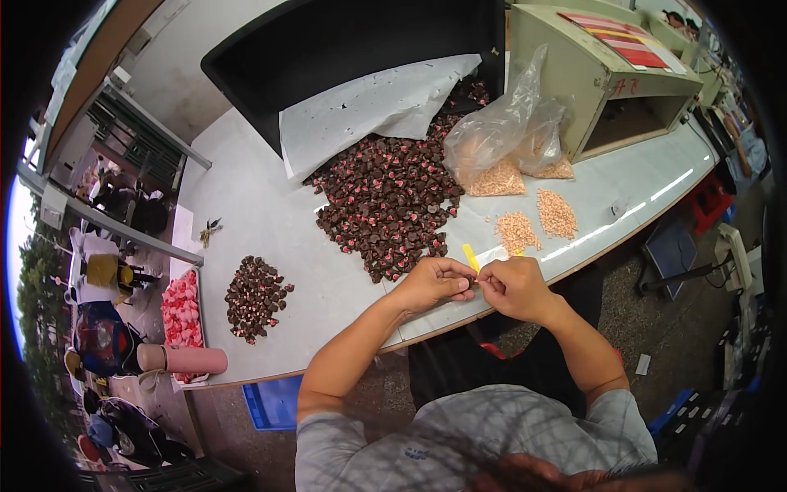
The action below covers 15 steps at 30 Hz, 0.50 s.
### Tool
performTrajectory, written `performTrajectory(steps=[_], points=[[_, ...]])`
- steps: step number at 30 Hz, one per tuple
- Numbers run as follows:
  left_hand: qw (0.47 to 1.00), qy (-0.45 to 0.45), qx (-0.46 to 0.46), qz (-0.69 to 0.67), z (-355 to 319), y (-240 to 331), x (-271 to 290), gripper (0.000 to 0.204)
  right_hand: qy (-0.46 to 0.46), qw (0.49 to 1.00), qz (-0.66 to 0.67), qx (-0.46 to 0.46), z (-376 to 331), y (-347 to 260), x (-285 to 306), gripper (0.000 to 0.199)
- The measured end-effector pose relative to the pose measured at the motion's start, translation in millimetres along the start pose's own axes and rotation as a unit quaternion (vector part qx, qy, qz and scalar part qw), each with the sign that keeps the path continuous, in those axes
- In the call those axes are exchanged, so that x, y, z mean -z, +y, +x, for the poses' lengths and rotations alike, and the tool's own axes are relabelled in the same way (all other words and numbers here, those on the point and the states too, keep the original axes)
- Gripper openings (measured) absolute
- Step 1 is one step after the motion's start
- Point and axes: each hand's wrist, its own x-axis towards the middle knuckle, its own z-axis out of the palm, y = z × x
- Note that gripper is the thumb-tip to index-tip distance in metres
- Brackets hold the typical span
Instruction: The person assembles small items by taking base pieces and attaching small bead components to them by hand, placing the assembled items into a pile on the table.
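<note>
while left hand (pixel 436 282) and right hand (pixel 518 287) pinch something (pixel 475 280) (unclear what), red writing (pixel 625 86) marks a box (pixel 560 74).

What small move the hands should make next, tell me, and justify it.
Probably hold the left hand steady and ease the right hand gently toward it: both are curled and nearly meet beside the yellow strip, and whatever lies between them looks too small to make out, so a slight motion seems safest.
</note>
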Motion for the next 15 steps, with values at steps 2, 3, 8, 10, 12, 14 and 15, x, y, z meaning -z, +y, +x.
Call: performTrajectory(steps=[2, 3, 8, 10, 12, 14, 15], points=[[1.0, 0.005, 0.001, -0.004, -0.2, 0.0, -0.1, 0.028, -0.011, 1.0, 0.004, -0.004, -0.5, 0.4, -0.8, 0.011], [1.0, 0.005, 0.002, -0.003, -0.3, 0.0, -0.3, 0.028, -0.01, 1.0, 0.004, -0.004, -0.9, 1.1, -1.5, 0.011], [1.0, 0.011, 0.01, -0.009, -2.6, 4.7, -4.1, 0.026, -0.014, 1.0, -0.002, -0.002, -1.7, 1.8, -3.8, 0.012], [1.0, 0.012, 0.011, -0.009, -2.8, 4.4, -3.6, 0.026, -0.013, 1.0, -0.007, 0.003, -1.8, 1.2, -5.4, 0.012], [1.0, 0.014, 0.012, -0.009, -2.5, 3.0, -3.0, 0.025, -0.011, 1.0, -0.012, 0.008, -2.1, 0.1, -7.8, 0.012], [0.999, 0.027, 0.007, -0.025, -1.1, -0.9, -1.0, 0.024, 0.015, 0.999, -0.031, 0.034, -2.7, -1.8, -11.9, 0.013], [0.999, 0.026, 0.008, -0.024, 0.0, -2.3, 0.1, 0.024, 0.016, 0.999, -0.032, 0.033, -4.6, -2.3, -14.8, 0.013]])
